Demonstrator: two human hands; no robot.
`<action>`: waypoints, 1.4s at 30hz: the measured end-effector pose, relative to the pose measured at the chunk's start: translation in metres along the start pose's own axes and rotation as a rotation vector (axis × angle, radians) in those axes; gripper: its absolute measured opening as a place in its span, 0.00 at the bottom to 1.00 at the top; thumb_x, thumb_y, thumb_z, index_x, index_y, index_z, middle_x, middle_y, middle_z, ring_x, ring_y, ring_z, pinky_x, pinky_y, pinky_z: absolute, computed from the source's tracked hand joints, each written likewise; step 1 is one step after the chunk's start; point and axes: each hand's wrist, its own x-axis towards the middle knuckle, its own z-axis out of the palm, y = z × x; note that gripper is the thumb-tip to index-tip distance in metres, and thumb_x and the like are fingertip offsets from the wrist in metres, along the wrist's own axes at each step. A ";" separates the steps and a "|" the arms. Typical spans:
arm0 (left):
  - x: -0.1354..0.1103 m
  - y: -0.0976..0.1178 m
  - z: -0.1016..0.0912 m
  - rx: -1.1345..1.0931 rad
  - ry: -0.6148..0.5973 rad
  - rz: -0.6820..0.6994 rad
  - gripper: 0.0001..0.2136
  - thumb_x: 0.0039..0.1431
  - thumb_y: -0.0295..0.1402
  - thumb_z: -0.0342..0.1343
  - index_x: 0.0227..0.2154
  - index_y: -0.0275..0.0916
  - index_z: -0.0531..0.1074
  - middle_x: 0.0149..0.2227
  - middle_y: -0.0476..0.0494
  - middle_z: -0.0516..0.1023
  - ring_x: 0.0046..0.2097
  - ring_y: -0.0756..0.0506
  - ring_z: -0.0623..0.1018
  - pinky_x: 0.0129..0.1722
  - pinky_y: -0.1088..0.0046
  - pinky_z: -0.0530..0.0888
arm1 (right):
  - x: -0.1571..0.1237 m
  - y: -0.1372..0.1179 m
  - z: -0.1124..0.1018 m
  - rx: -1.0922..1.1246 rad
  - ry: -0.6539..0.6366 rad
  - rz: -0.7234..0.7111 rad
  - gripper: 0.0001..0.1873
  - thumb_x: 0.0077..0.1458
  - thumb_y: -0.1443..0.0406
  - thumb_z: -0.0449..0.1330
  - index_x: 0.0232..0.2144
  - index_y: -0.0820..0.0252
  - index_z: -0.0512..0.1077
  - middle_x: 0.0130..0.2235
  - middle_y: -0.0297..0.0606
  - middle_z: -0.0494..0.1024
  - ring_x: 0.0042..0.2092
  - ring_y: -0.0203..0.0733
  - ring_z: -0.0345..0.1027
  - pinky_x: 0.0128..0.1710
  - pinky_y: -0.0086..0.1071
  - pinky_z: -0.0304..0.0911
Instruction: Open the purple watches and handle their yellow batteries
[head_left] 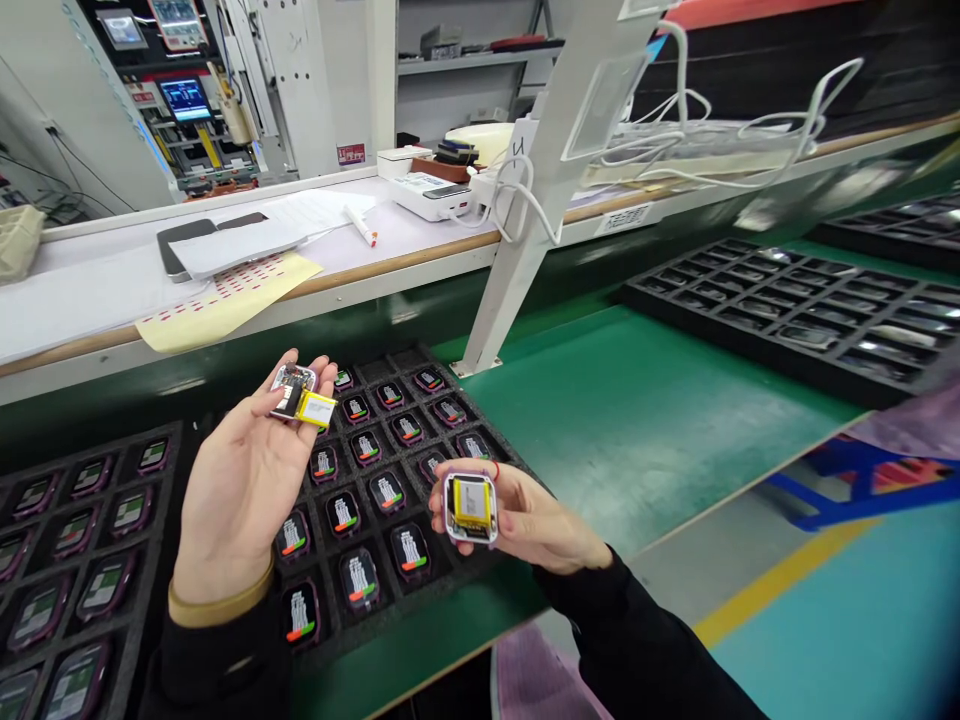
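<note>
My left hand [251, 475] is turned palm up and grips an opened smartwatch case [289, 388], its thumb across the circuit parts. A yellow-edged battery [317, 410] hangs out from that case over my fingers. Lower and to the right, my right hand [525, 515] pinches a second opened smartwatch case [471, 508] by its edges. In this one the battery [472, 500] lies inside the frame. Both hands are above a black foam tray [442, 590] of watches, whose lit screens [386, 490] show white text with red and green blocks.
Another foam tray of watches [105, 585] stands at the left. Further trays [795, 310] lie on the green bench [600, 420] at right. A white post [517, 270] rises from the bench. The shelf behind carries papers [247, 240], a marker [361, 226] and white cables [525, 205].
</note>
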 end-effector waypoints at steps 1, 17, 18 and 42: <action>0.000 0.000 0.000 -0.003 0.001 -0.001 0.23 0.61 0.18 0.46 0.60 0.28 0.63 0.56 0.26 0.75 0.57 0.38 0.77 0.55 0.68 0.78 | 0.000 0.000 0.000 -0.006 0.010 0.001 0.25 0.58 0.61 0.74 0.55 0.58 0.74 0.49 0.47 0.78 0.48 0.46 0.74 0.41 0.31 0.71; 0.001 0.000 -0.001 0.004 -0.002 -0.014 0.22 0.61 0.19 0.46 0.59 0.29 0.64 0.54 0.27 0.77 0.56 0.38 0.78 0.54 0.68 0.78 | 0.000 0.005 0.000 -0.067 0.172 -0.064 0.25 0.53 0.61 0.77 0.50 0.57 0.74 0.45 0.40 0.77 0.46 0.41 0.73 0.42 0.31 0.71; 0.001 0.000 -0.001 0.003 -0.002 -0.014 0.22 0.61 0.19 0.46 0.59 0.28 0.64 0.54 0.26 0.77 0.56 0.38 0.78 0.54 0.67 0.78 | 0.000 0.005 0.000 -0.076 0.179 -0.060 0.26 0.53 0.61 0.77 0.50 0.57 0.74 0.45 0.40 0.77 0.46 0.41 0.73 0.41 0.32 0.71; 0.002 -0.002 0.001 0.010 0.007 -0.013 0.23 0.61 0.19 0.46 0.59 0.28 0.64 0.54 0.26 0.77 0.56 0.38 0.78 0.53 0.68 0.79 | -0.003 0.011 -0.002 0.063 0.127 0.023 0.27 0.53 0.57 0.74 0.52 0.62 0.74 0.44 0.47 0.77 0.42 0.44 0.73 0.38 0.30 0.70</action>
